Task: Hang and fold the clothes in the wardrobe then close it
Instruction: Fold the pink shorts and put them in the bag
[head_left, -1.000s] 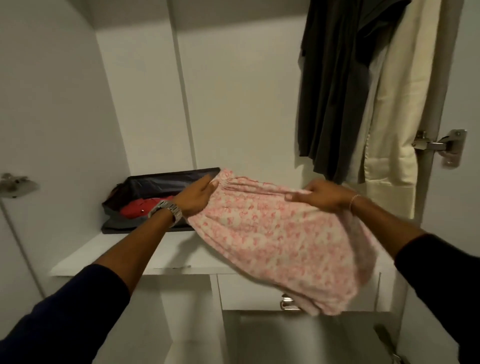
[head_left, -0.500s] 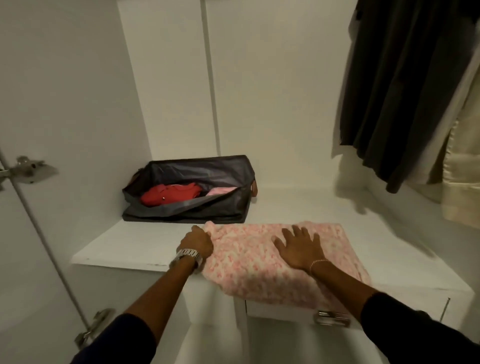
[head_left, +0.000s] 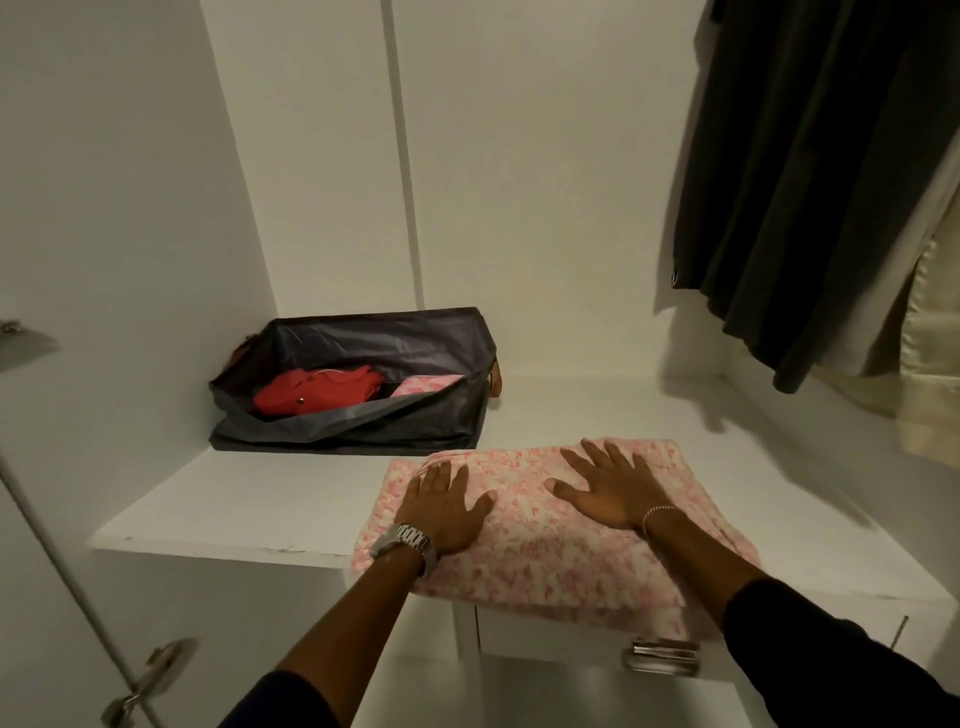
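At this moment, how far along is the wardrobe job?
Done: dark garments hang at the right. In hand: left hand and right hand press flat on the folded pink floral garment, which overhangs the shelf. Left: closing the wardrobe.

The white wardrobe shelf is carrying two things at this moment. A dark fabric storage bag is sitting open at the back left, close against the rear wall, with a red garment and a bit of pink patterned cloth lying inside it. Nearer the front, the folded pink floral garment is lying flat on the shelf, just in front of the bag, its near edge hanging over the shelf's front lip.
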